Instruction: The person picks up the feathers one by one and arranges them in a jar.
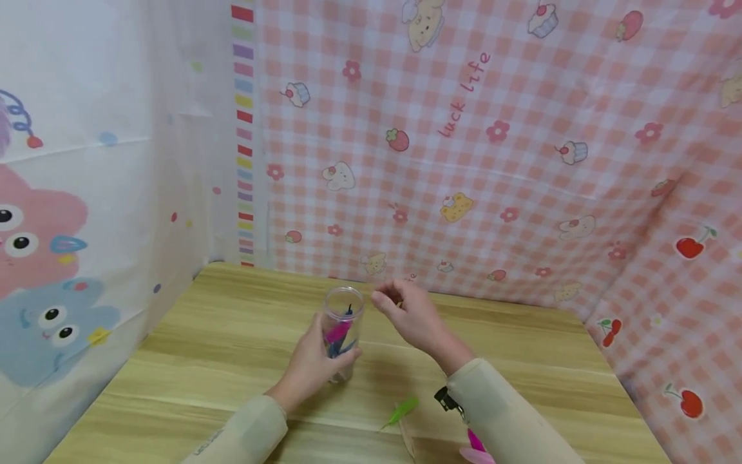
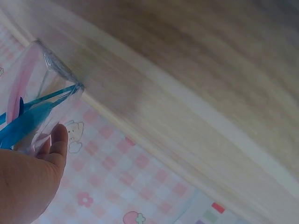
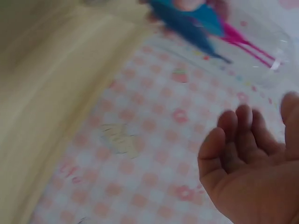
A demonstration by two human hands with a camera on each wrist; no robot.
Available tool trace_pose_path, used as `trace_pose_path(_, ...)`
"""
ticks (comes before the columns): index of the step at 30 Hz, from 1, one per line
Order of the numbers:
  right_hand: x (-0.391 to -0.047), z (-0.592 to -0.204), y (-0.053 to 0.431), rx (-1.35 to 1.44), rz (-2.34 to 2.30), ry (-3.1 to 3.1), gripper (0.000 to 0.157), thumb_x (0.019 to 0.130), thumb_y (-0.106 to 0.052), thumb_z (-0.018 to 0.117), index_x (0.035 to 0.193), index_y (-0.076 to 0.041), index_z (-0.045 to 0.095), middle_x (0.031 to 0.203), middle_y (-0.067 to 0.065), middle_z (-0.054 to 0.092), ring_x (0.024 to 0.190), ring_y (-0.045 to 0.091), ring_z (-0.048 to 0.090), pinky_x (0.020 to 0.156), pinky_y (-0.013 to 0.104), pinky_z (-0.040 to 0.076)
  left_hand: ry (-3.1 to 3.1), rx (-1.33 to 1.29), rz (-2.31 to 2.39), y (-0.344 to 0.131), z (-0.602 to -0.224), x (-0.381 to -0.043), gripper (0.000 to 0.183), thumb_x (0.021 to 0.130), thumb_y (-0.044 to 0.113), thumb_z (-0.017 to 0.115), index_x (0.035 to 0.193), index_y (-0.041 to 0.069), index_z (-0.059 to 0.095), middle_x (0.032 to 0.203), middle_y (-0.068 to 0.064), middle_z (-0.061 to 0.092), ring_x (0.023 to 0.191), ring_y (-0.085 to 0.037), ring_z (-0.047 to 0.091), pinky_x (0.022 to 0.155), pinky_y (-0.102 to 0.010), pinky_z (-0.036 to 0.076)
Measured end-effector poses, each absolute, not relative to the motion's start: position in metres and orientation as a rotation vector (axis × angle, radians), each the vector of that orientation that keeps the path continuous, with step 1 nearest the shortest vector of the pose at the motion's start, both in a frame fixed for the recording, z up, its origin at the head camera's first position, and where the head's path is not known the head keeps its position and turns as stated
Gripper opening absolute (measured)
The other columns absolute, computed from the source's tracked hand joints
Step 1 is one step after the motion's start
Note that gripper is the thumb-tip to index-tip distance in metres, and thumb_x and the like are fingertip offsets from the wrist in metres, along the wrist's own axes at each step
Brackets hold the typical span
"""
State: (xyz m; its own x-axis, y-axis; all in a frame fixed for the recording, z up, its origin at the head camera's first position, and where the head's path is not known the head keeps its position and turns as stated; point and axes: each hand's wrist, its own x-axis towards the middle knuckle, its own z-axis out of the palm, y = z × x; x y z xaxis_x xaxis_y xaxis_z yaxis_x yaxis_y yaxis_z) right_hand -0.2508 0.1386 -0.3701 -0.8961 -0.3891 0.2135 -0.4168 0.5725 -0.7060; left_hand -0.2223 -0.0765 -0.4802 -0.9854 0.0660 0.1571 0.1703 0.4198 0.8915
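My left hand (image 1: 315, 357) grips a clear plastic jar (image 1: 361, 316) round its side, thumb across the front. Inside the jar are several slim leaf-shaped pieces with thin stems, among them a magenta piece (image 1: 338, 332) and a blue piece (image 2: 28, 121). My right hand (image 1: 414, 316) is raised just right of the jar's rim, apart from it. In the right wrist view its fingers (image 3: 252, 135) are loosely bent, the thumb stands away from them, and nothing shows in the palm. The jar crosses the top right of that view, with left fingertips against it.
A green leaf-shaped piece (image 1: 404, 410) lies on the wooden table (image 1: 191, 367), crossing a pale beige one (image 1: 407, 435). Magenta (image 1: 475, 441) and light pink (image 1: 478, 456) pieces lie partly under the right sleeve. Checked cloth (image 1: 464, 161) hangs behind the table.
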Motion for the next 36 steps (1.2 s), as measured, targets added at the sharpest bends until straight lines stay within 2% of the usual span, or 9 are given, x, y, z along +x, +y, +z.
trace_pose_path(3,-0.245,-0.39,0.157,0.777,1.027,-2.94,0.023,0.107,-0.034,0.067,0.117,-0.013,0.072,0.101,0.001,0.075,0.089,0.014,0.066,0.076,0.032,0.059,-2.571,-0.234,-1.607,-0.074,-0.48,-0.223,0.078,0.09,0.034,0.088,0.149,0.013,0.043,0.145,-0.015,0.065,0.137,-0.04,0.062,0.114,-0.064,0.052)
trace_pose_path(6,-0.235,-0.416,0.174,0.947,0.769,-3.123,0.028,0.097,-0.033,0.081,0.115,-0.013,0.073,0.105,0.0,0.075,0.095,0.016,0.069,0.084,0.035,0.061,-2.57,-0.23,-1.59,-0.073,-0.481,-0.225,0.075,0.09,0.034,0.088,0.147,0.015,0.043,0.144,-0.015,0.065,0.136,-0.039,0.063,0.114,-0.063,0.052)
trace_pose_path(9,-0.221,-0.439,0.185,1.103,0.56,-3.237,0.037,0.086,-0.034,0.091,0.114,-0.017,0.074,0.11,-0.007,0.074,0.101,0.011,0.068,0.093,0.035,0.061,-2.565,-0.221,-1.586,-0.073,-0.48,-0.227,0.074,0.09,0.033,0.088,0.146,0.016,0.044,0.143,-0.014,0.065,0.136,-0.039,0.063,0.114,-0.063,0.052)
trace_pose_path(11,-0.214,-0.449,0.189,1.147,0.457,-3.246,0.034,0.084,-0.031,0.093,0.112,-0.023,0.075,0.109,-0.012,0.072,0.101,0.005,0.066,0.095,0.032,0.061,-2.563,-0.218,-1.588,-0.073,-0.479,-0.229,0.074,0.09,0.033,0.088,0.146,0.016,0.044,0.143,-0.014,0.065,0.136,-0.039,0.063,0.114,-0.063,0.052)
trace_pose_path(15,-0.212,-0.46,0.191,1.15,0.398,-3.166,0.021,0.089,-0.012,0.086,0.105,-0.023,0.078,0.104,-0.014,0.075,0.098,0.001,0.067,0.091,0.028,0.063,-2.56,-0.213,-1.601,-0.071,-0.477,-0.232,0.074,0.09,0.033,0.088,0.147,0.015,0.044,0.143,-0.015,0.066,0.136,-0.039,0.063,0.114,-0.063,0.052)
trace_pose_path(18,-0.214,-0.464,0.19,1.111,0.405,-3.156,0.022,0.09,-0.003,0.081,0.102,-0.022,0.08,0.101,-0.012,0.078,0.098,0.004,0.069,0.09,0.03,0.064,-2.563,-0.202,-1.611,-0.069,-0.476,-0.236,0.074,0.09,0.032,0.088,0.146,0.013,0.044,0.144,-0.016,0.065,0.137,-0.04,0.063,0.115,-0.063,0.051)
trace_pose_path(27,-0.213,-0.467,0.193,1.066,0.328,-3.124,0.009,0.1,-0.01,0.073,0.106,-0.016,0.073,0.099,-0.005,0.075,0.09,0.009,0.07,0.081,0.031,0.063,-2.613,-0.173,-1.572,-0.07,-0.471,-0.268,0.077,0.092,0.037,0.086,0.15,0.011,0.041,0.147,-0.018,0.062,0.139,-0.041,0.06,0.117,-0.061,0.05)
trace_pose_path(32,-0.227,-0.447,0.204,0.973,0.875,-3.092,0.011,0.107,-0.012,0.062,0.1,-0.006,0.069,0.084,-0.004,0.059,0.073,0.006,0.052,0.064,0.023,0.049,-2.626,-0.149,-1.552,-0.072,-0.472,-0.276,0.081,0.092,0.04,0.085,0.152,0.011,0.039,0.15,-0.019,0.06,0.142,-0.041,0.058,0.119,-0.061,0.048)
trace_pose_path(36,-0.242,-0.42,0.208,0.74,1.374,-2.973,0.021,0.11,-0.022,0.062,0.104,-0.004,0.071,0.085,0.002,0.062,0.074,0.008,0.05,0.065,0.022,0.045,-2.622,-0.155,-1.556,-0.073,-0.472,-0.273,0.081,0.092,0.038,0.086,0.152,0.009,0.038,0.152,-0.022,0.059,0.145,-0.043,0.055,0.121,-0.062,0.045)
